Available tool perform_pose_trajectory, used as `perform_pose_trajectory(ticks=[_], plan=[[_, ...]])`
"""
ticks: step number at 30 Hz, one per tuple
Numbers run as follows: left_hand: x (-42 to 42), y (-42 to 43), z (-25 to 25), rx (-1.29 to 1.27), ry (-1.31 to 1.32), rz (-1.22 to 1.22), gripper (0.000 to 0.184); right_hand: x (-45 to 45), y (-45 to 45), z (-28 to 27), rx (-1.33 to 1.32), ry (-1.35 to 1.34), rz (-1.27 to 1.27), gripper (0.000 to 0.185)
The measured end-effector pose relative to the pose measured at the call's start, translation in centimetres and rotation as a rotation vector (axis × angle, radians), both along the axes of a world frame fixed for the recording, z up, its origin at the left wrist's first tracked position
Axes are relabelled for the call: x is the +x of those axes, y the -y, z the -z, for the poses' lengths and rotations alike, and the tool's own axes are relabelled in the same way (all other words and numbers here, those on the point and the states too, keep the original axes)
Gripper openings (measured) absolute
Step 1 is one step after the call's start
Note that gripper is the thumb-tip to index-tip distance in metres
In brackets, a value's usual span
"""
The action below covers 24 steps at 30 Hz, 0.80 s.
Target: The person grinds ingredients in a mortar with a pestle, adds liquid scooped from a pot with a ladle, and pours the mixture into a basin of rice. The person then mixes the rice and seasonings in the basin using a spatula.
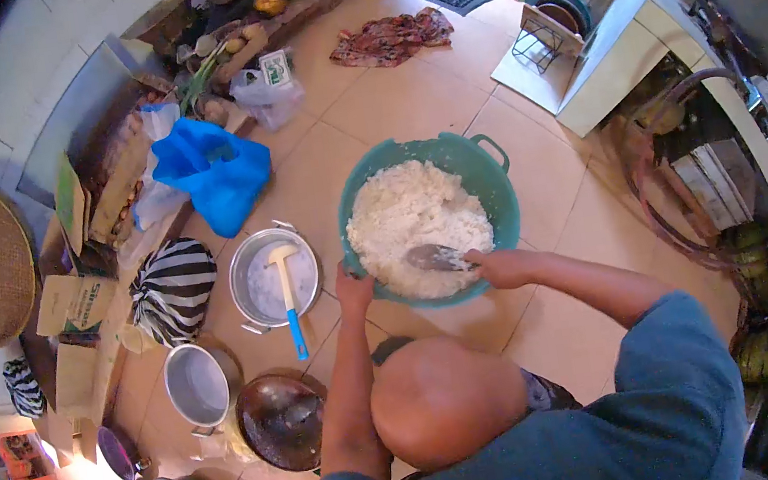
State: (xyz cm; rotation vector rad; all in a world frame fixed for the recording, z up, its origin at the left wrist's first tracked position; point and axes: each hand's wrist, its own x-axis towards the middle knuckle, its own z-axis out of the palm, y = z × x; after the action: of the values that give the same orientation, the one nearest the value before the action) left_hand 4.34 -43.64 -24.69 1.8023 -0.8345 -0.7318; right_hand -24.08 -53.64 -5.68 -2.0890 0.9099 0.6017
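Observation:
A green plastic basin (498, 194) stands on the tiled floor before me, holding a heap of white, crumbly food (414, 211) that looks like rice. My left hand (354, 288) is closed on the basin's near left rim. In my right hand (501, 268) is a dark, wide-bladed rice paddle (432, 256), its blade lying in the near right part of the heap with white bits stuck to it. Left of the basin sits a metal pot (236, 271) with a blue-handled ladle (291, 302) resting across it.
At the left are a striped bundle (173, 289), a blue plastic bag (213, 176), a deep pot (198, 384) and a dark wok (280, 422). A crumpled cloth (390, 40) lies on the floor beyond the basin. A tiled counter (614, 60) borders the right side.

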Motion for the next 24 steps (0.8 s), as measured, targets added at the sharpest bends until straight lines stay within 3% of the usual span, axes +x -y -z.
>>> perform_pose_trajectory(ticks=[2, 5, 9, 11, 13, 16, 19, 22, 24], plan=[[0.2, 0.5, 0.3, 0.000, -0.078, -0.001, 0.051, -2.4, 2.2, 0.1, -0.029, 0.108, -0.106, 0.040], [-0.2, -0.3, -2.2, 0.070, -0.141, -0.028, 0.052, -1.4, 1.5, -6.9, -0.020, 0.026, -0.002, 0.037], [0.0, -0.1, 0.5, 0.010, -0.068, -0.020, 0.049, 2.5, -2.9, -5.9, -0.123, -0.224, -0.159, 0.039], [-0.2, -0.2, 0.2, 0.004, -0.045, -0.018, 0.045, 4.9, -4.6, -0.4, -0.263, -0.088, -0.153, 0.036], [-0.5, -0.9, -2.8, 0.039, -0.027, -0.018, 0.041, 8.3, -3.7, 5.0, -0.250, -0.019, 0.050, 0.036], [-0.8, -0.7, -1.9, 0.001, 0.164, -0.066, 0.037, 9.5, -3.3, 10.7, -0.252, 0.358, 0.324, 0.036], [0.0, -0.7, -0.2, 0.055, 0.222, 0.048, 0.038, 8.7, -1.6, 8.6, 0.238, 0.375, 0.461, 0.033], [-0.3, -0.9, -2.0, 0.021, 0.160, 0.021, 0.038, 6.7, -0.5, 5.5, 0.808, 0.414, 0.882, 0.029], [-0.9, -0.8, -4.3, 0.041, 0.069, 0.005, 0.038, 5.0, 0.1, 3.5, 0.921, 0.479, 1.006, 0.027]])
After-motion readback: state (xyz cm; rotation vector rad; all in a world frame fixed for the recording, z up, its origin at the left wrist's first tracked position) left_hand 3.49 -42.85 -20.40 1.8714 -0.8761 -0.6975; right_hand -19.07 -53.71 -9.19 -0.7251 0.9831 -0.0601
